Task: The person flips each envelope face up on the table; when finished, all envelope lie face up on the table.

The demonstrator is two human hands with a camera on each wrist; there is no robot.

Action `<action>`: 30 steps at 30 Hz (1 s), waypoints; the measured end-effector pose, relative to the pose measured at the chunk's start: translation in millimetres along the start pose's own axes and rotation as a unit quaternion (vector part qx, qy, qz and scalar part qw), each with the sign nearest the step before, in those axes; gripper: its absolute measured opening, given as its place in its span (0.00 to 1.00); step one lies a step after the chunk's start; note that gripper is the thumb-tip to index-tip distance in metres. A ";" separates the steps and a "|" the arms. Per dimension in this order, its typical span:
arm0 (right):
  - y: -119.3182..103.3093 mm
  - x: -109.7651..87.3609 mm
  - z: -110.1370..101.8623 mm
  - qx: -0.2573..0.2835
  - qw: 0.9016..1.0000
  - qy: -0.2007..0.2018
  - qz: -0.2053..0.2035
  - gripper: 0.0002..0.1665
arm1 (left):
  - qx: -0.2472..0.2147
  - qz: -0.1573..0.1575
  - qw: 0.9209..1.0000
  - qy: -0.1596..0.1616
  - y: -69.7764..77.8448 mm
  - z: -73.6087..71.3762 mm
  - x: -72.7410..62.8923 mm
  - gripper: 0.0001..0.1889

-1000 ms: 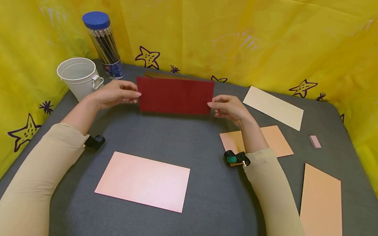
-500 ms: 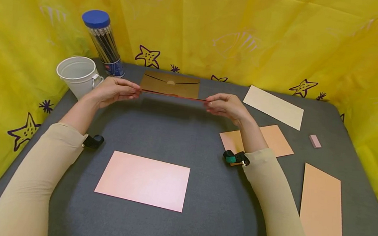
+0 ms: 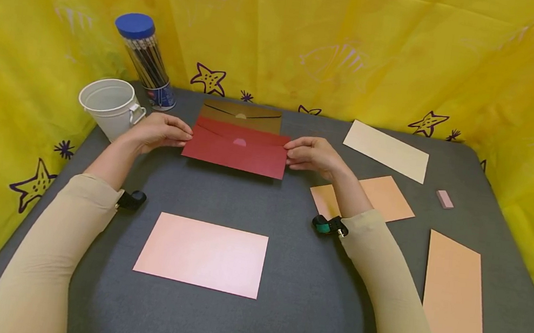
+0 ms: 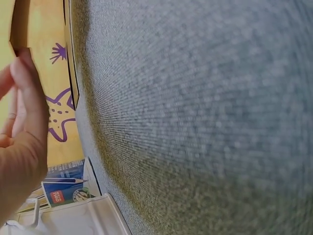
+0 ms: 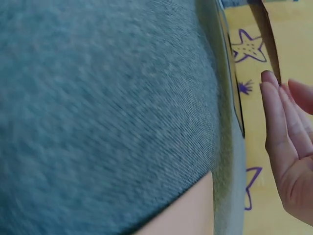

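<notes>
A red envelope hangs above the table in the head view, its flap side with a round pinkish seal showing. My left hand pinches its left end between thumb and fingers. At the other end my right hand grips the right edge the same way. Just behind lies a gold-brown envelope, its lower part hidden by the red one. In the left wrist view, the fingers hold a thin dark edge. The right wrist view has the fingers against a similar edge.
A pale pink envelope lies in front on the grey table. Peach envelopes and a cream one lie right, near a small pink eraser. A white bucket and a pencil tube stand back left.
The red envelope has turned from its plain face, through edge-on, to its flap side. Both hands still hold its ends, and the gold-brown envelope behind has come into view.
</notes>
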State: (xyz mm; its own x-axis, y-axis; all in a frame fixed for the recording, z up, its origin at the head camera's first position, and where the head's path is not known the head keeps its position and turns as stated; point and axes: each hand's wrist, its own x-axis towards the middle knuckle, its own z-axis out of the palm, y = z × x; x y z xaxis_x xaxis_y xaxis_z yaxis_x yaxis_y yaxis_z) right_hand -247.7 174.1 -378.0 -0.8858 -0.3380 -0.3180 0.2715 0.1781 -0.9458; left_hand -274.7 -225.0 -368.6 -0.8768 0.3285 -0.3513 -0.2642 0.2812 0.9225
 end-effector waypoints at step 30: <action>2.0 5.1 32.5 -0.053 0.997 -0.025 0.053 0.27 | 0.199 -0.040 0.979 0.024 -6.4 5.3 1.8 0.15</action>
State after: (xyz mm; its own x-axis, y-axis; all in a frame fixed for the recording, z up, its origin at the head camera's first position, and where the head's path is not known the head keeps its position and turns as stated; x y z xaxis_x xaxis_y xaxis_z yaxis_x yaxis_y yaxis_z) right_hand -239.5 142.8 -383.7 -0.8340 -0.3573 -0.4203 0.3185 0.3102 -0.8957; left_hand -272.4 -221.4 -376.1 -0.8796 0.2510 -0.4040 -0.1648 0.6359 0.7539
